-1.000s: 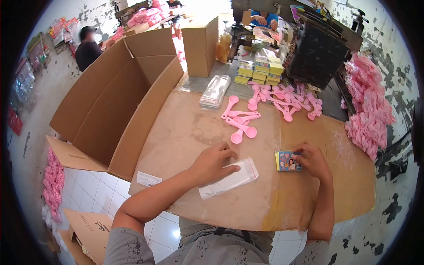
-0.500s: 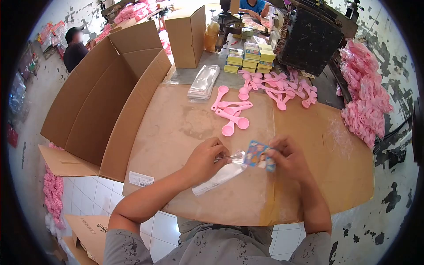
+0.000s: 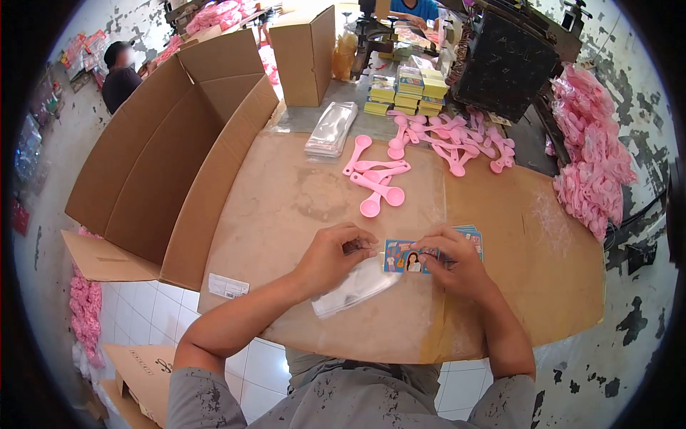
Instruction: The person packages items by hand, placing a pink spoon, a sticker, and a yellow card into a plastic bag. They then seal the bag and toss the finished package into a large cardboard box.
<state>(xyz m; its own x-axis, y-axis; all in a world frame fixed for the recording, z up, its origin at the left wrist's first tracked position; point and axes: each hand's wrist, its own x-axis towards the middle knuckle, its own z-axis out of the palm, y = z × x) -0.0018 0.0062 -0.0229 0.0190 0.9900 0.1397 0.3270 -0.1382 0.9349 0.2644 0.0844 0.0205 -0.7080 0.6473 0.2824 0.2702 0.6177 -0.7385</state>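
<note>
My left hand [image 3: 337,252] pinches at the upper end of a clear plastic bag [image 3: 357,289], which lies flat and slanted on the cardboard. My right hand [image 3: 461,264] grips a blue printed card [image 3: 400,259] with small pictures on it, its left edge close to the fingers of my left hand. Behind the right hand, more printed cards [image 3: 471,234] peek out, partly hidden by it. Beyond both hands lie several pink measuring spoons [image 3: 379,175], with a larger heap of pink spoons [image 3: 457,136] farther back.
An open cardboard box [image 3: 164,157] stands at the left. Clear bags [image 3: 331,130] lie stacked behind the spoons, near piles of cards [image 3: 407,89]. A black machine [image 3: 504,61] and bagged pink items [image 3: 589,150] occupy the right. Two other people are at the back.
The card in my right hand has turned level and its picture side now shows. More cards have come into view behind that hand. My left hand stays near the bag's end.
</note>
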